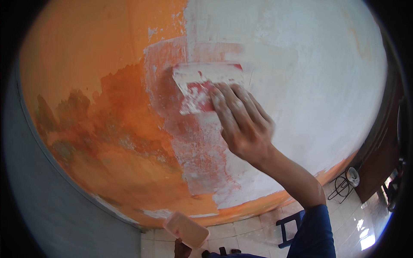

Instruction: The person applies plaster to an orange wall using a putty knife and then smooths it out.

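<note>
My right hand grips a red putty spreader smeared with white filler. Its wide blade lies against the wall, where the orange paint meets the white coat. Around and below the blade, thin streaks of filler let reddish orange show through. Low in the picture, my left hand holds a rectangular pale peach plastic tub by its edge. Most of that hand is cut off by the lower edge, and I cannot make out what the tub contains.
Stained orange paint covers the wall's left part, beside a grey wall. On the tiled floor stand a blue plastic stool and, farther right, a dark wire stand near a brown panel.
</note>
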`<state>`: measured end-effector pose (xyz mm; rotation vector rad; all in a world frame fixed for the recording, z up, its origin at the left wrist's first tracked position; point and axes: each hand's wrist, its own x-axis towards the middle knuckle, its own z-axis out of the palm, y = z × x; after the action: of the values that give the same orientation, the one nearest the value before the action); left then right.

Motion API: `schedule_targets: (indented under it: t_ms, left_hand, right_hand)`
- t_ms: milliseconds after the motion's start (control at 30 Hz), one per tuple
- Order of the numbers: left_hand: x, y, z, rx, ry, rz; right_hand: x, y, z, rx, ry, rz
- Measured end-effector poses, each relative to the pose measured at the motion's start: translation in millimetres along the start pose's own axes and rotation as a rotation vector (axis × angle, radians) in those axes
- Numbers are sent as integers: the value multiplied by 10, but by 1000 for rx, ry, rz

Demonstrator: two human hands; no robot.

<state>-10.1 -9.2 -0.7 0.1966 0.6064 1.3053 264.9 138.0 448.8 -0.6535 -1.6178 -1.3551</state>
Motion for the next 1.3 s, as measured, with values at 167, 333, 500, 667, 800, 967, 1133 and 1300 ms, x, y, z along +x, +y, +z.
schedule_targets:
  t_ms: [167, 333, 500, 667, 800, 967, 1133, 1300]
  left_hand:
    - [-39, -38, -30, 690, -83, 132]
    - [-53, -118, -158, -51, -79, -12]
    - [-105, -25, 38, 38, 51, 11]
    - [-135, -44, 59, 14, 11, 37]
    - [-44, -82, 89, -6, -31, 12]
    - [-89, -128, 97, -12, -11, 4]
    - [-61, -117, 22, 16, 32, 19]
    - [-46, -54, -56, 175, -4, 54]
  right_hand:
    - [-378, -320, 152, -94, -147, -6]
    - [-1059, -644, -274, 92, -388, -47]
    - [-928, -351, -557, 193, -240, 63]
    - [-500, 446, -311, -59, 52, 104]
    - [-648, 482, -185, -63, -79, 84]
    - [-1311, -12, -284, 82, -207, 112]
    - [-1219, -61, -573, 156, -175, 149]
    - [-359, 587, -369, -106, 69, 179]
